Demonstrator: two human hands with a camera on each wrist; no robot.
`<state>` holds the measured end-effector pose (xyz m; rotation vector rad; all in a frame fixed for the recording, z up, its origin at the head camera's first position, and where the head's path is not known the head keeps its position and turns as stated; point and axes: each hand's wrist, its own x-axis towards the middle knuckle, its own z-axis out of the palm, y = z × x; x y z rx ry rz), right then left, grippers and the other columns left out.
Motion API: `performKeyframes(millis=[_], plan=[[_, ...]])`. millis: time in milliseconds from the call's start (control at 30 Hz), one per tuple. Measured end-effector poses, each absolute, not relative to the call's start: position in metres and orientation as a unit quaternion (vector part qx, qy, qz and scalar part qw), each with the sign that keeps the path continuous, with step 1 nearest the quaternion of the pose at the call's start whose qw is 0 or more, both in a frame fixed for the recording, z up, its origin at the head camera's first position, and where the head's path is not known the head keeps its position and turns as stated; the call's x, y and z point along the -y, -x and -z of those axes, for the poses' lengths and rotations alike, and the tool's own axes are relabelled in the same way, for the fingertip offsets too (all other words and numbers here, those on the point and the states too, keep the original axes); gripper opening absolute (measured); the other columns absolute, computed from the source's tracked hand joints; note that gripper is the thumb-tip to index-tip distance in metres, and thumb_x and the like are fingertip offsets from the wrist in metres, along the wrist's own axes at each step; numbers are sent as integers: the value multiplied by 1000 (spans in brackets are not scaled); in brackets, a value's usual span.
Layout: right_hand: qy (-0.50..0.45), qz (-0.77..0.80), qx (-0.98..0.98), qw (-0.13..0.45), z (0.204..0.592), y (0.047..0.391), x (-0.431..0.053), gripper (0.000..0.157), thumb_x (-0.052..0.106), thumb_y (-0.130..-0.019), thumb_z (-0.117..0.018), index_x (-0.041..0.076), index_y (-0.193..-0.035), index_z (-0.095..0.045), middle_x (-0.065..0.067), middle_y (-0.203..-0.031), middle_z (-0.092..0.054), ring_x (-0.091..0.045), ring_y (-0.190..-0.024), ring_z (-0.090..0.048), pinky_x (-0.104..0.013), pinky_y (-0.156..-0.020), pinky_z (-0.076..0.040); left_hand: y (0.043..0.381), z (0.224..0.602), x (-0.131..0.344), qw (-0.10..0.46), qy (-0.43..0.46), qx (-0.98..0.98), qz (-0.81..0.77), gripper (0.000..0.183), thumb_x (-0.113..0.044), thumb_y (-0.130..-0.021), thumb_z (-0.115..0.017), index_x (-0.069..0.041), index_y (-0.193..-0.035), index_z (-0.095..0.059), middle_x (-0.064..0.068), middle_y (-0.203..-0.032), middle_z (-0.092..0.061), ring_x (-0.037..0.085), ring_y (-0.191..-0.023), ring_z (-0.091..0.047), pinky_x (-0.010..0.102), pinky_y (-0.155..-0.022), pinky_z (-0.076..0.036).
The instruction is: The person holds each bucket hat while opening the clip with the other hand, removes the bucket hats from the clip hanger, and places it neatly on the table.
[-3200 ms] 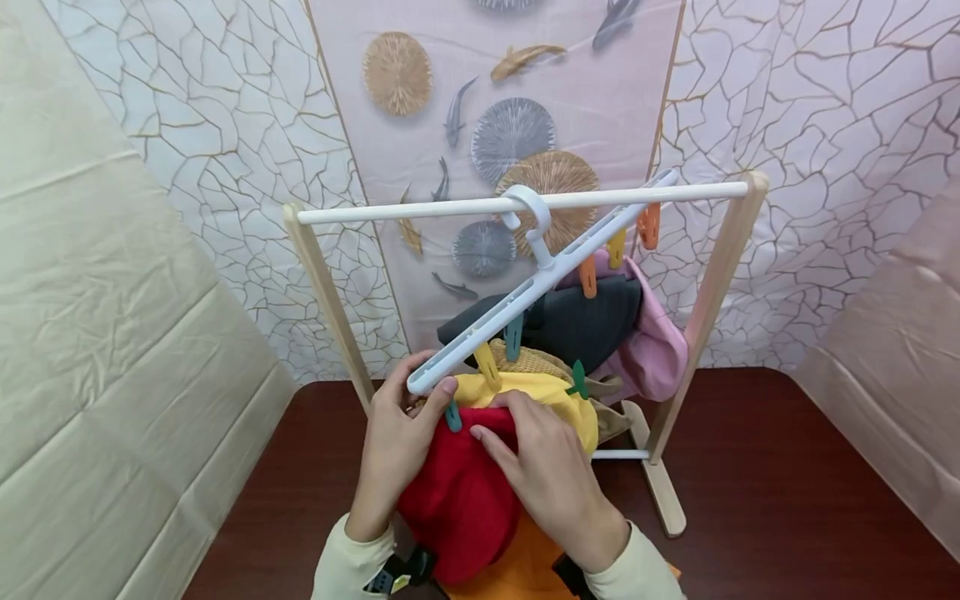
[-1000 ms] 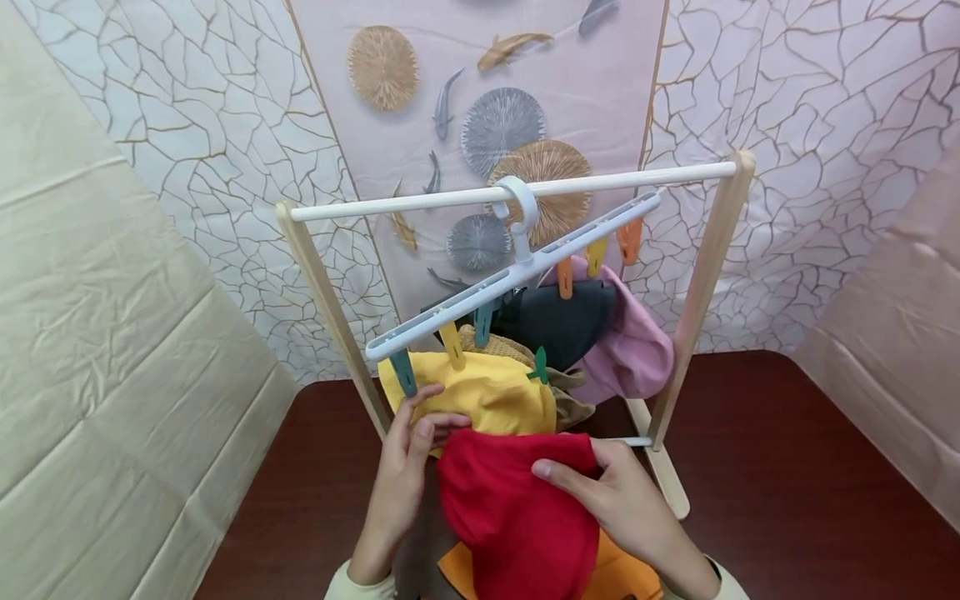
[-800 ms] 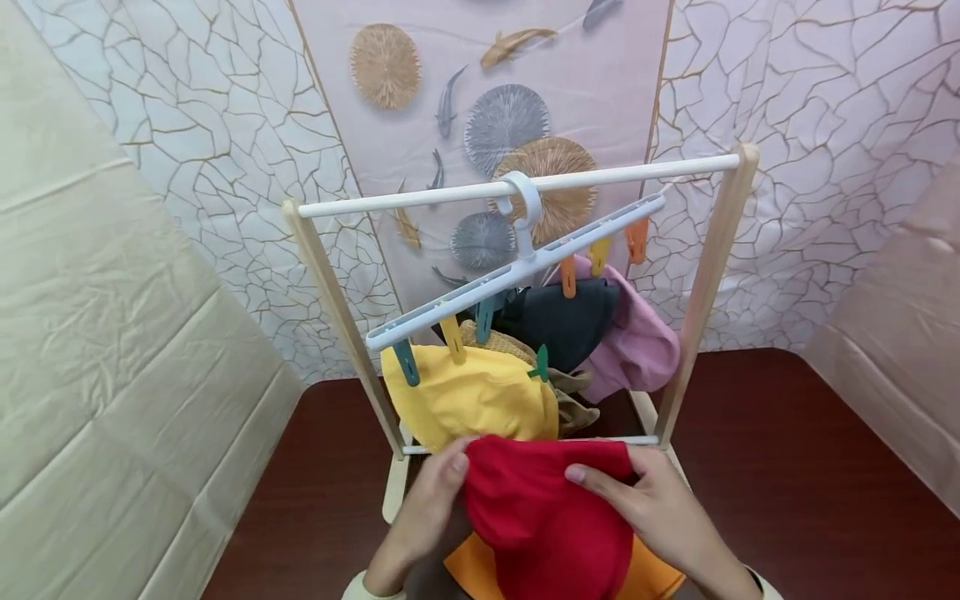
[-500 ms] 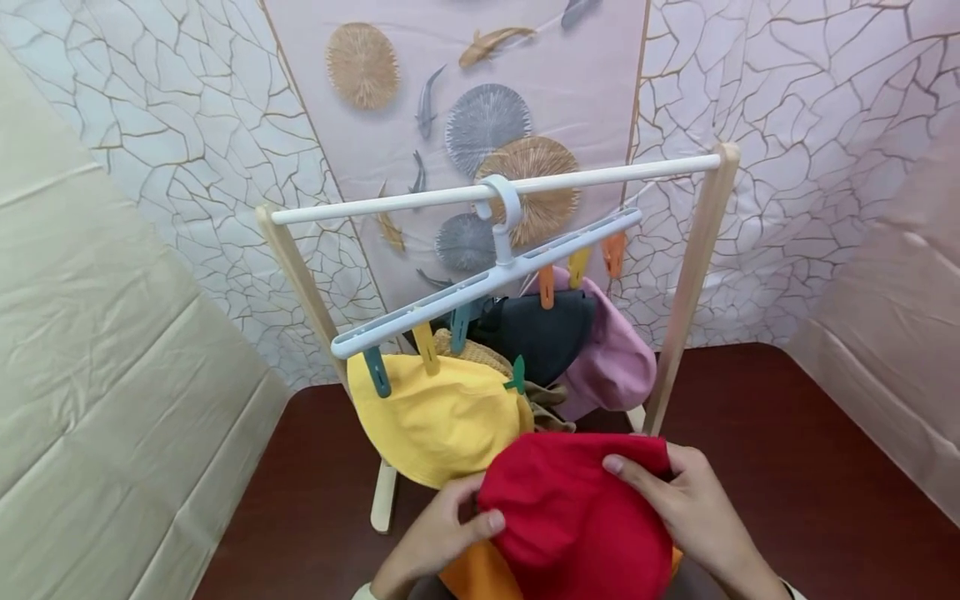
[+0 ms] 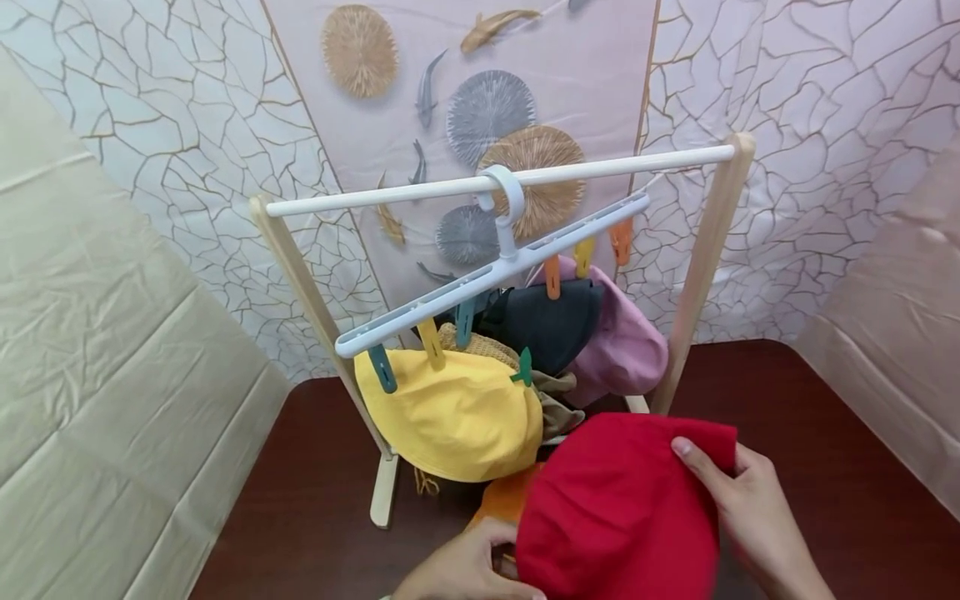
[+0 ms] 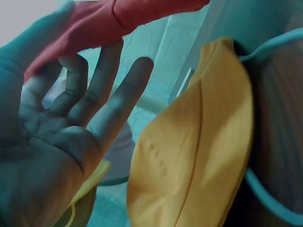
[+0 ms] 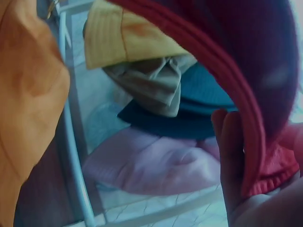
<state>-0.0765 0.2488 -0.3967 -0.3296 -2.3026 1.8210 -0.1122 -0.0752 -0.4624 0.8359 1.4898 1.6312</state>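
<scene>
Right hand (image 5: pixel 757 508) pinches the red hat (image 5: pixel 622 500) by its brim, thumb on the outside. Left hand (image 5: pixel 465 567) at the hat's opposite edge, fingers spread and loosely bent, touching the cloth. Red hat is in front of the rack (image 5: pixel 697 275), partly covering an orange hat (image 5: pixel 510 500). Yellow hat (image 5: pixel 457 417) hangs clipped to the tilted hanger (image 5: pixel 442 296).

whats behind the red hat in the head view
An orange hat and a rack foot show partly past the red hat. Their rest is covered in that view. Whatever lies wholly behind the red hat cannot be seen there.
</scene>
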Motion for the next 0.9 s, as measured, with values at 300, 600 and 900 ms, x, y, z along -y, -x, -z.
performKeyframes(millis=[300,600,900], plan=[[123,-657,741,64,419,105,-267,19,35,-97,-65,18,-103,-70,5,-78,-69,-12,-69,-66,-30,-60,-55,101,466,56,420,-225,-598,-645,49,-23,-92,-72,-26,-137,-53,2,-107,-72,17,-92,-71,32,-84,-57],[65,-427,900,56,436,128,-279,36,35,-96,-67,0,-101,-69,-4,-70,-63,-12,-61,-57,-26,-57,-47,104,476,33,302,-154,-742,-578,35,-6,-82,-80,-17,-111,-64,1,-78,-74,12,-71,-70,26,-69,-56],[66,-305,950,8,451,139,-293,46,45,-93,-67,0,-99,-68,-16,-80,-68,-29,-71,-62,-40,-61,-47,109,478,27,182,-152,-887,-396,57,-33,-77,-85,-9,-119,-55,-2,-66,-57,13,-62,-57,31,-61,-49]])
